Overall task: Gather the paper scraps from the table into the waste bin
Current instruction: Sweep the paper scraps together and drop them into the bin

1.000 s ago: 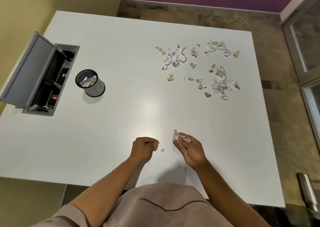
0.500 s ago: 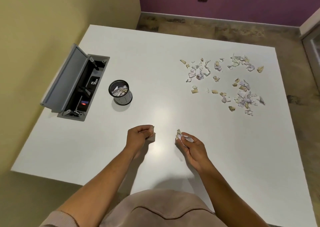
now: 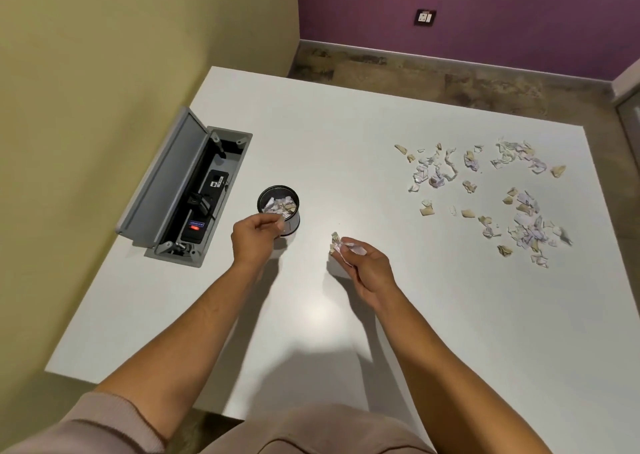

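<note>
A small black round waste bin (image 3: 292, 225) stands on the white table (image 3: 346, 114), partly filled with paper scraps. My left hand (image 3: 254, 237) is closed around a small scrap, right at the bin's near rim. My right hand (image 3: 362, 263) holds a bunch of paper scraps (image 3: 341, 245) pinched in its fingers, low over the table to the right of the bin. Several loose scraps (image 3: 485, 190) lie scattered at the table's far right.
An open grey cable box (image 3: 187, 190) with its lid raised is set into the table at the left, beside the yellow wall. The table's front edge is close to my body. Floor and a purple wall lie beyond.
My left hand picked the small scrap off the table and moved left and forward to the bin. My right hand kept its scraps and hardly moved. The camera turned left.
</note>
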Demonstrator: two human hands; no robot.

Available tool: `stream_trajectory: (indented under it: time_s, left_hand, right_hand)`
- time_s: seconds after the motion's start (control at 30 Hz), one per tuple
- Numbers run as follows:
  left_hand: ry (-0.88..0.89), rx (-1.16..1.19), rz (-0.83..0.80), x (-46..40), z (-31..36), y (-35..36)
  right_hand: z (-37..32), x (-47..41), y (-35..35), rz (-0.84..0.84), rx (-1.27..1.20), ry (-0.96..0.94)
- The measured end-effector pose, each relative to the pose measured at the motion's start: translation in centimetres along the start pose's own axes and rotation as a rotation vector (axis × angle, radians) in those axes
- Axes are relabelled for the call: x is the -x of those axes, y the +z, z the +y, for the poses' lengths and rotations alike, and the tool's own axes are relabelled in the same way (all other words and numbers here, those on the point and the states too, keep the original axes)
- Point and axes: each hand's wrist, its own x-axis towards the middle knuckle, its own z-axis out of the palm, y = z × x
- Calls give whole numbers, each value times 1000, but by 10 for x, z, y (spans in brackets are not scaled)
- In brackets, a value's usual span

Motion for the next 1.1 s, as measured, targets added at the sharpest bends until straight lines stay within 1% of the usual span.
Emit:
stream_trajectory:
  time_s: [0.13,0.33,0.47,0.7,0.8,0.93,1.0,1.1]
  left_hand:
    - [71,-166,27,-35,13,-2]
    - [166,-363,-11,-67,25,2]
    - [224,-476,-6,-77,29,4]
    - [298,-555,-59,-82,31,1]
    - [319,-591,-66,-84,29,-4]
    - [323,-608,-68,-83,25,-9]
    - [332,-603,-59,-80,23,-10]
    - [400,-633,-52,-75,20,-11]
  right_hand:
    - [-3,-22,37,-14,122,-39]
    - [-2,-56,85,28,579,-202]
    - [-5,-70,115,41,866,-312]
    - [-8,-82,142,-80,1187,-356]
    - [-8,-82,143,-117,1279,-385]
    - [-7,-81,143,-137,1339,-418]
    - [-6,-79,142,-116,1313,-443]
    - [-4,-79,137,-28,1213,-459]
